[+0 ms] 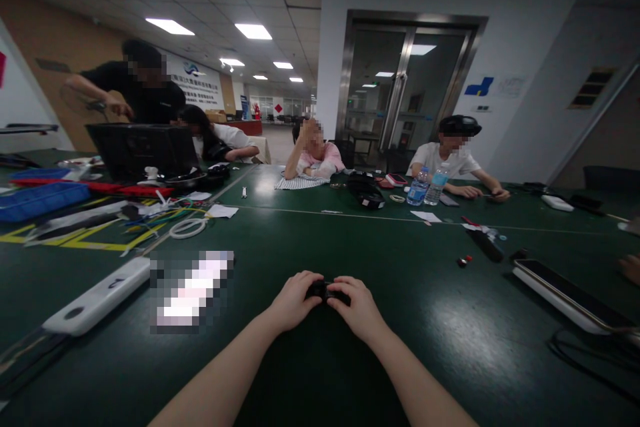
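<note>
My left hand (294, 301) and my right hand (359, 307) meet over the dark green table (320, 240), straight in front of me. Between their curled fingers is a small, long black object (327, 289), gripped at both ends. Only its middle shows, with a lighter spot there; the fingers cover the rest, and its exact kind cannot be made out. To the left of my left hand lies a phone (195, 290) with a lit, blurred-out screen.
A white power strip (103, 297) lies at left, near cables (187, 228) and a blue tray (45, 200). Two water bottles (427, 187) stand farther back. At right are a dark-topped white device (570, 297) and a black cable (590, 360). Several people sit or stand around the table.
</note>
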Tool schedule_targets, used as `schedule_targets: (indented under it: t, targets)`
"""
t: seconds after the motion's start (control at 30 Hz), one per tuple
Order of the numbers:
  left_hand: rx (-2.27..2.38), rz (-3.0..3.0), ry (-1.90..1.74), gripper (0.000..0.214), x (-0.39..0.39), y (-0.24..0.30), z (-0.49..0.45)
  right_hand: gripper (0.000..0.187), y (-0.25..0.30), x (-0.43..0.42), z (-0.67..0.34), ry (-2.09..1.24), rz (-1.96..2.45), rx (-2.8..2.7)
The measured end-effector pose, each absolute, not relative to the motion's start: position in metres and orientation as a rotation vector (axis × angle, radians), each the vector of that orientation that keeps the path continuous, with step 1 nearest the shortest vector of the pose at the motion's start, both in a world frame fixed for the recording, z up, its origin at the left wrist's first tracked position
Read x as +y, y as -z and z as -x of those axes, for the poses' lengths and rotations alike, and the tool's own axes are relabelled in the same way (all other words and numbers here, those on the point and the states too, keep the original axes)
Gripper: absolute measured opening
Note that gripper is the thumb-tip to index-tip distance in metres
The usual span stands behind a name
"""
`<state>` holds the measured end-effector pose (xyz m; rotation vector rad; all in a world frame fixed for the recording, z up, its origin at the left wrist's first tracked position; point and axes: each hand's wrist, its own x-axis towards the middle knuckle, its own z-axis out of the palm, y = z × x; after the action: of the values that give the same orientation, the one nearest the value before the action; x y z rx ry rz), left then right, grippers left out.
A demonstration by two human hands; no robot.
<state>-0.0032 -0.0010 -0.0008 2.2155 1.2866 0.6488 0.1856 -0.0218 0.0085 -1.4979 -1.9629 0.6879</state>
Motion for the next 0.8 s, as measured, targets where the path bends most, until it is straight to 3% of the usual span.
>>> schedule_targets:
  t: [0.8]
  targets:
    - [1.29, -2.217, -0.621, 0.04, -0.0005, 0.0033, 0.0045, 0.025, -0.0139, -0.0257, -0.1815, -0.513, 1.528, -2.09]
